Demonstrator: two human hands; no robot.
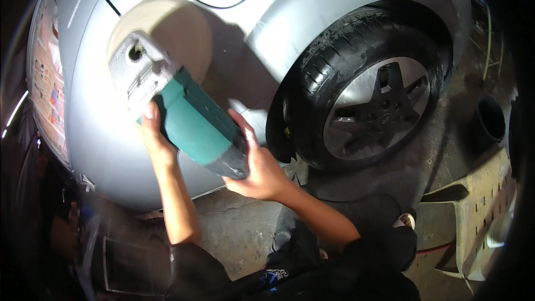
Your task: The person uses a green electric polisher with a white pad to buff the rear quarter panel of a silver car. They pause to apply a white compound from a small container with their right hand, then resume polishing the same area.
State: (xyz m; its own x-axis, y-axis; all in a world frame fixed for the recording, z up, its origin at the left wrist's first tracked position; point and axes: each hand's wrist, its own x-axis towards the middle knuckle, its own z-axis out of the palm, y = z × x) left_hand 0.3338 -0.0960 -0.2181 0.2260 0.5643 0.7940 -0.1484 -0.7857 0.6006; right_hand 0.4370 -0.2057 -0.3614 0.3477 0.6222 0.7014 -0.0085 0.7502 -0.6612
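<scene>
A teal and black power polisher (195, 120) with a metal gear head is held in both my hands. Its round pale pad (192, 28) lies against the silver car panel (100, 150); whether it spins cannot be told from one picture. My left hand (153, 134) is closed on the front of the body, just behind the gear head, with its thumb up and the other fingers mostly hidden. Round the black rear end wraps my right hand (259, 170). The polisher casts a dark shadow on the panel to its right.
Right of the polisher, a black tyre on a five-spoke wheel (379, 111) fills the wheel arch. A dark cord (223, 6) runs across the upper panel. A worn yellowish plastic stool (462, 217) and a dark round container (490, 118) stand at the right.
</scene>
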